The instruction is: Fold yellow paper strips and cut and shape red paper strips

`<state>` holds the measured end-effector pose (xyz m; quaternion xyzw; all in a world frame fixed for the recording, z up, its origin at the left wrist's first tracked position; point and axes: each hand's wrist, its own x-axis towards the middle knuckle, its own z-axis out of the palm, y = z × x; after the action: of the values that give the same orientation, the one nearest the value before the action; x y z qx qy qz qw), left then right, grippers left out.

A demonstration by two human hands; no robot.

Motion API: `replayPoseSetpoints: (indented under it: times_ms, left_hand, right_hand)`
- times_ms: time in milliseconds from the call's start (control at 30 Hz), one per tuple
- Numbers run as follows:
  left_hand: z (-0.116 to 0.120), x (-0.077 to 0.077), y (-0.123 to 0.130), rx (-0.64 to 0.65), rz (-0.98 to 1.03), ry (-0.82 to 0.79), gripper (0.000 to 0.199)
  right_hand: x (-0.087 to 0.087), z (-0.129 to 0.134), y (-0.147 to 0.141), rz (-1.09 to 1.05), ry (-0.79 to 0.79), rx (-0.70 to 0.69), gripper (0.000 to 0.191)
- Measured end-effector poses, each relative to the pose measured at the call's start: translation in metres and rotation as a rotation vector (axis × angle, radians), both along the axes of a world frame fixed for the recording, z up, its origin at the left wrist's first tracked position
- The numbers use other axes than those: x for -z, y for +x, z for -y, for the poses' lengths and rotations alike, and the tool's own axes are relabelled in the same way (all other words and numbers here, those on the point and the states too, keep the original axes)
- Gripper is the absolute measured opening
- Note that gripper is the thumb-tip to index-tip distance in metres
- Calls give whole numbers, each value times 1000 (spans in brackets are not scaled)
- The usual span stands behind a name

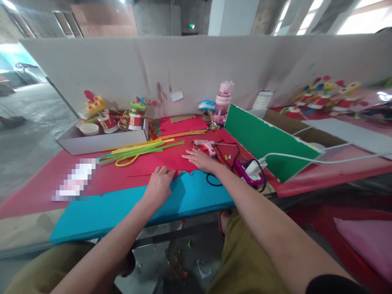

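My left hand (159, 182) rests at the far edge of the blue sheet (122, 204), its fingers curled and pressed together. By its fingertips is a small red and grey piece (181, 173); whether the fingers grip it, I cannot make out. My right hand (202, 160) lies palm down with fingers spread on the red paper (153, 161). Just beyond it is a pink glue gun (204, 143), apart from the grip of either hand. Long yellow and green paper strips (147, 148) lie beyond my left hand, with a yellow loop (127, 161) beside them.
At the back left a white box (101, 142) holds paper-cup figures. A green-sided box (266, 143) stands at right, near a purple power strip (249, 173) with cables. A pink bottle (224, 100) stands before the grey partition (190, 61). Paper scraps litter the floor.
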<state>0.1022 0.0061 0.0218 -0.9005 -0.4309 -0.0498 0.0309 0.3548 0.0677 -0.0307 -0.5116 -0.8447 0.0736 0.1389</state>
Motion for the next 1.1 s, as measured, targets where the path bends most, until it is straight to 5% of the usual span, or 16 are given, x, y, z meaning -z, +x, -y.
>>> replayPoseSetpoints:
  times_ms: [733, 1100]
  left_hand:
    - [-1, -1, 11, 22, 58, -43, 36]
    - [-8, -6, 18, 10, 63, -43, 35]
  right_hand:
    - [-7, 4, -3, -10, 0, 1, 43]
    - [-22, 9, 27, -87, -37, -82, 38]
